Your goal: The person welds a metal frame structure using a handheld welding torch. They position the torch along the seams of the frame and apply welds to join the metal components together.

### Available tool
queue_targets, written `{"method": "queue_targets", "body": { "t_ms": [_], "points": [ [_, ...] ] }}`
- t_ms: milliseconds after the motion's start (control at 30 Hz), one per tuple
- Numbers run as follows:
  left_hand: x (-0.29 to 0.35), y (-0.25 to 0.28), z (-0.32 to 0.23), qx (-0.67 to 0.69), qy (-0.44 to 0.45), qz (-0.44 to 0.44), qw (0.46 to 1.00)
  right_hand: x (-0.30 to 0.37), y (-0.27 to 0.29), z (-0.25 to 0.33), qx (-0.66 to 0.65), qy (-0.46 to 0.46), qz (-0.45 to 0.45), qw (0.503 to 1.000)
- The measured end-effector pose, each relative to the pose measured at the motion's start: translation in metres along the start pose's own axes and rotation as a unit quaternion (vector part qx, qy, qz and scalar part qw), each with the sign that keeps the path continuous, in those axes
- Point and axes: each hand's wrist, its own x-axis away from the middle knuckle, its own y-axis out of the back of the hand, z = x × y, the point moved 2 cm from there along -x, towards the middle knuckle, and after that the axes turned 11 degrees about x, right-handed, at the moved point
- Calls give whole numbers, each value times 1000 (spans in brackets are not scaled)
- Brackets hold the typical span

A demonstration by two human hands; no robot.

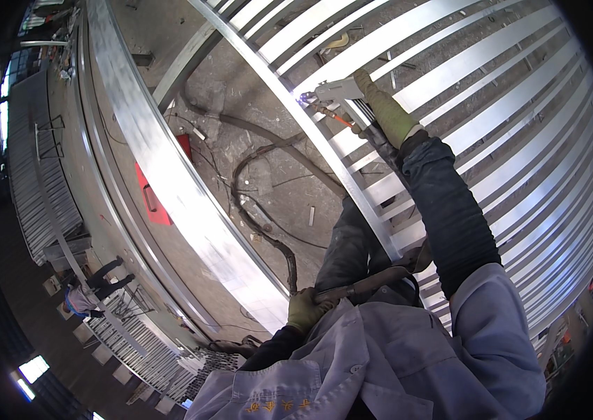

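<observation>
My right hand (389, 112), in a green work glove, is closed around a welding gun (382, 145) above a silvery slatted metal frame (324, 137). Beside that hand lies a flat grey metal piece (340, 89), which may be part of the gun. The gun's orange and copper-coloured neck (338, 117) points left to the frame's long side rail, where a small violet-white glow shows. My left hand (302, 311), gloved too, is near my waist. It is wrapped around a thick dark cable (286, 255) that runs across the floor.
A broad metal beam (177, 185) crosses on the left, with a red box (150, 196) beside it. More cables (268, 136) lie on the littered concrete. At far left a co-worker (90, 294) is among stacked slatted panels (40, 168).
</observation>
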Motion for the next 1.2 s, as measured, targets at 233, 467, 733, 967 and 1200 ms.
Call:
{"method": "queue_targets", "body": {
  "t_ms": [233,467,733,967,1200],
  "points": [
    [-1,-3,5,-6,-25,-3,1000,15,3,5,7,-10,15,1000],
    [1,1,0,9,-28,-9,1000,21,2,-2,0,12,7,1000],
    [2,2,-3,5,-28,-14,999,29,8,-7,35,19,17,999],
    [0,1,-4,-5,-24,-15,1000,22,13,-20,22,22,16,999],
    [0,5,-7,-18,-27,0,999,29,20,-33,19,43,14,999]
  ]
}}
